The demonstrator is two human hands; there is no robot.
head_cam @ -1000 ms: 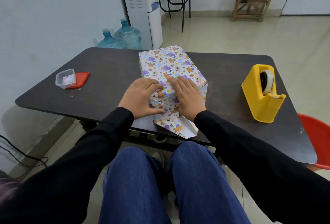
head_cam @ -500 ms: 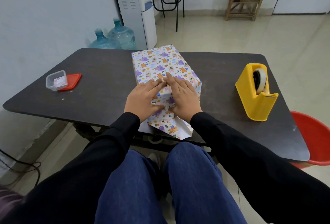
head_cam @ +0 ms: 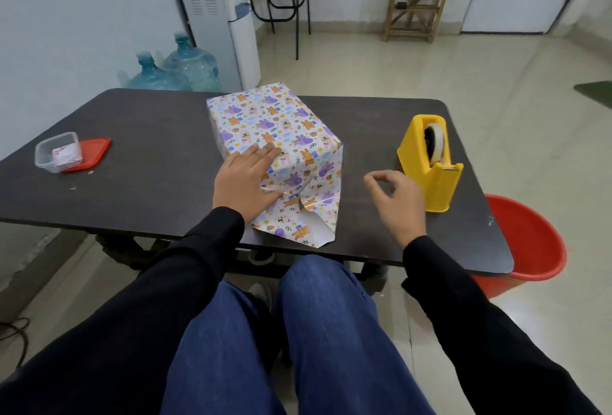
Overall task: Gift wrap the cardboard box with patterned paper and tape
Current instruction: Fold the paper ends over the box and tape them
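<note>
Plain office-like room, water dispenser [head_cam: 215, 17], spare water jugs [head_cam: 193, 68], wooden rack [head_cam: 418, 14], tiled floor [head_cam: 430, 76]

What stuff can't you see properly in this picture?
Head view only:
- Cardboard box: the patterned paper covers it all.
- Paper fold beneath the left hand: the palm hides it.
- Contents of the clear tub: too small.
- Red bucket: partly behind the table.
</note>
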